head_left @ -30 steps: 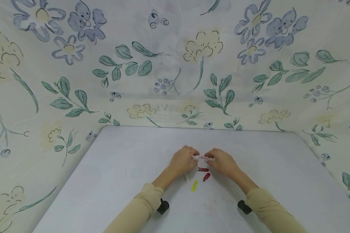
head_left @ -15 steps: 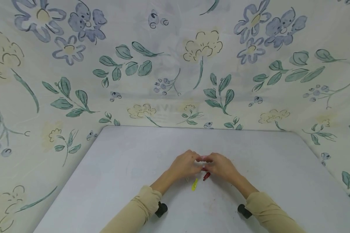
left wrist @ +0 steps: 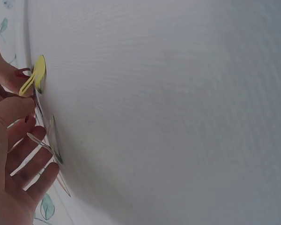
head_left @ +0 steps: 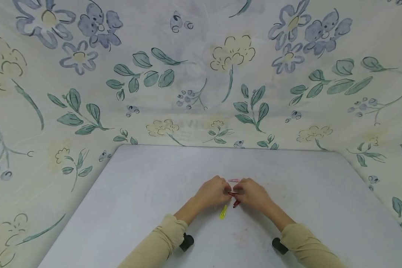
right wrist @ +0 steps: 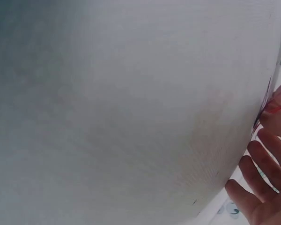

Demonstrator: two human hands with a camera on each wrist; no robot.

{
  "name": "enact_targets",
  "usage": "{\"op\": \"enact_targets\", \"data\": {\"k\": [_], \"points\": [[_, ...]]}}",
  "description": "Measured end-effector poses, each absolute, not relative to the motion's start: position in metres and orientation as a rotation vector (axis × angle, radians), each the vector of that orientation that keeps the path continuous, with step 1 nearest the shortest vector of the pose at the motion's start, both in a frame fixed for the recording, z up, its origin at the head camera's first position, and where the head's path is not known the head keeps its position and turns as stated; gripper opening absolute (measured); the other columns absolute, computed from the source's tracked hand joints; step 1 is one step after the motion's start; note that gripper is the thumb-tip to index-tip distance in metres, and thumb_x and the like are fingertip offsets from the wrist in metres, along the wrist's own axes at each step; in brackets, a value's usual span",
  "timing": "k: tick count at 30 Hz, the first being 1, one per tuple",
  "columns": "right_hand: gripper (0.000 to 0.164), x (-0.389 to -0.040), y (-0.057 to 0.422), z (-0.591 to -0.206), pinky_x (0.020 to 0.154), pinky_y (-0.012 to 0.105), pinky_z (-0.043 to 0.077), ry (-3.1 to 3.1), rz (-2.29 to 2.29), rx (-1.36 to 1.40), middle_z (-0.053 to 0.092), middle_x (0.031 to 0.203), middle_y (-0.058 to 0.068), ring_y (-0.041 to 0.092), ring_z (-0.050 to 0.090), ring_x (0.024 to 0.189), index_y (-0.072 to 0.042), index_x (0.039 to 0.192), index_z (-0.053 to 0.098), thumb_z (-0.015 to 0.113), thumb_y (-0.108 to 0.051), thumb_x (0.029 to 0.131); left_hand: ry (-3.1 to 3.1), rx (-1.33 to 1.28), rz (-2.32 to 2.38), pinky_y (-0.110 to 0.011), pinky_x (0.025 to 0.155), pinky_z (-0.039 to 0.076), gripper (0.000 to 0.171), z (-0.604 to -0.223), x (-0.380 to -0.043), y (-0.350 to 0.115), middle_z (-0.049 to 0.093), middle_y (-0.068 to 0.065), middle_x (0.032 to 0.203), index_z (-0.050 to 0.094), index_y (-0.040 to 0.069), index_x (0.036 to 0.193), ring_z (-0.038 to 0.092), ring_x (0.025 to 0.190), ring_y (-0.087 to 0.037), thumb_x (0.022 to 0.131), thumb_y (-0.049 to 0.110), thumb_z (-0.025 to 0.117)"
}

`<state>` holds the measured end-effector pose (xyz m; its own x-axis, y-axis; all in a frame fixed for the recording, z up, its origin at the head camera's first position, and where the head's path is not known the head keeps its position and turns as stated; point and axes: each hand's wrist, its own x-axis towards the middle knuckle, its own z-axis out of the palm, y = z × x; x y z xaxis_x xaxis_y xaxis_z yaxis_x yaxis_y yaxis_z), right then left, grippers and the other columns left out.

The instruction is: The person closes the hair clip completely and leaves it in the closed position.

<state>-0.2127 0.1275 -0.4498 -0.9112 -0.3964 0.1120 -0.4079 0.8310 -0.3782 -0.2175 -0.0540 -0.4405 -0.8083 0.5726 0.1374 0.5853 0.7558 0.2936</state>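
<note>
My left hand (head_left: 213, 191) and right hand (head_left: 252, 194) meet near the middle of the table. Between their fingertips they pinch a red hair clip (head_left: 233, 193) from its two ends; the fingers cover part of it. Just beyond the hands a pink hair clip (head_left: 234, 180) lies on the table. A second, darker red hair clip (head_left: 236, 204) is below the right fingers. Nearer to me lies a yellow hair clip (head_left: 223, 212), its arms standing apart in the left wrist view. A pale hair clip (left wrist: 55, 143), also spread, lies by the left fingers.
The white table (head_left: 147, 171) runs back to a flower-patterned cloth (head_left: 194, 74) that rises behind and at both sides. Black wrist devices (head_left: 187, 242) hang below the cuffs of the beige sleeves.
Both hands have left the pink hair clip, which stays behind on the table. They have come toward me a little and now pinch the red hair clip.
</note>
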Motion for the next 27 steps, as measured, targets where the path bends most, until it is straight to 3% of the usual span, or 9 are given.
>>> {"op": "enact_targets", "data": {"k": [27], "points": [[0.006, -0.2090, 0.1225, -0.4498, 0.075, 0.036, 0.053, -3.009, 0.583, 0.629, 0.064, 0.088, -0.001, 0.017, 0.055, 0.085, -0.012, 0.088, 0.077, 0.078, -0.011, 0.082, -2.901, -0.875, -0.521, -0.024, 0.071, 0.048, 0.008, -0.4474, -0.2169, -0.0502, 0.069, 0.004, 0.088, 0.078, 0.014, 0.091, 0.055, 0.083, -0.011, 0.087, 0.019, 0.073]]}}
